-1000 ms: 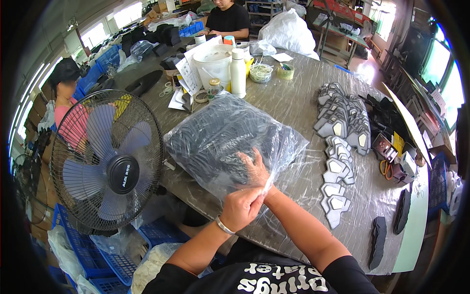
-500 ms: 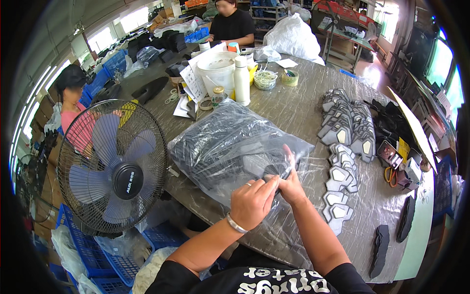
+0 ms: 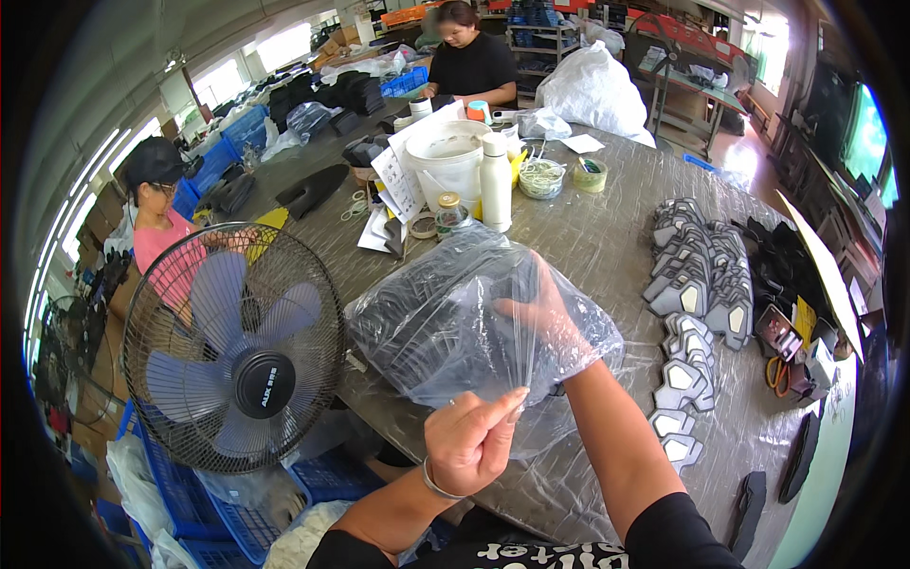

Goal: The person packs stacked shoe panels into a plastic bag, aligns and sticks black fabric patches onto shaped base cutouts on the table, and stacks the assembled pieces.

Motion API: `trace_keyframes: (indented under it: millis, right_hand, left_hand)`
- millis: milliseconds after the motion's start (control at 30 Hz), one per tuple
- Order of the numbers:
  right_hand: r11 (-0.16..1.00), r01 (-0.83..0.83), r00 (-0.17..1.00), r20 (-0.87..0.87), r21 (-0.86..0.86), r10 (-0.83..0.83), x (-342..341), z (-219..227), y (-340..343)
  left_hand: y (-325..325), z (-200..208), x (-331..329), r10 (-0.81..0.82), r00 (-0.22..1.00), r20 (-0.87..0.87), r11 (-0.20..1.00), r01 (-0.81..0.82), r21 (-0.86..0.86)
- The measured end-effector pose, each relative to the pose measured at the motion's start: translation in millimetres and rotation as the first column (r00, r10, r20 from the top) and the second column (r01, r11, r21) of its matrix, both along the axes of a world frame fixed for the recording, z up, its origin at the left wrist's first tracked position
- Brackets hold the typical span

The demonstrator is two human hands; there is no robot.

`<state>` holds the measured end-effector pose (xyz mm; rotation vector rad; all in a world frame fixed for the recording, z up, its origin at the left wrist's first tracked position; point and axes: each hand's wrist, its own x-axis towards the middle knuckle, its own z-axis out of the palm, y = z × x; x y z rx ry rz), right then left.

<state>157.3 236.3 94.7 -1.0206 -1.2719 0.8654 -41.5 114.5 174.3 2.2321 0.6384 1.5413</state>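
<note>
A clear plastic bag (image 3: 427, 313) filled with dark, stacked pieces lies on the table in front of me. My left hand (image 3: 466, 438) is closed in a pinch at the bag's near edge, pulling the film taut toward me. Through the film I see my right hand (image 3: 548, 311), which reaches inside the bag with thumb and fingers apart. It is beside the dark pieces; its far fingertips are blurred by the plastic. To the right, overlapping grey pads with pale centres (image 3: 684, 379) form a row on the table.
A standing fan (image 3: 265, 384) is close on the left, above blue crates (image 3: 227, 517). Beyond the bag stand a white bucket (image 3: 445, 156) and a white bottle (image 3: 496, 185). Orange-handled scissors (image 3: 777, 376) are at the right. Two people work across the table and at the left.
My right hand has gone from the bag's mouth to deep inside it, fingers spreading. My left hand has moved slightly down and left, stretching the film. The whole view has shifted a little.
</note>
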Motion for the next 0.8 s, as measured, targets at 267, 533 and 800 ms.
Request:
trace_keyframes:
  millis: [267,533,800]
  right_hand:
    - [0.938,0.308,0.943,0.180,-0.156,-0.279,-64,26,4]
    - [0.922,0.380,0.854,0.412,-0.080,-0.317,-28,-9,44]
    - [0.768,0.595,0.799,0.280,-0.236,-0.532,-46,-5,69]
  left_hand:
    - [11,-5,13,-0.142,0.986,-0.083,0.985,0.150,0.090]
    - [10,5,10,-0.137,0.990,-0.032,0.990,0.138,0.031]
    - [1,-8,3,-0.271,0.958,-0.090,0.961,0.275,0.036]
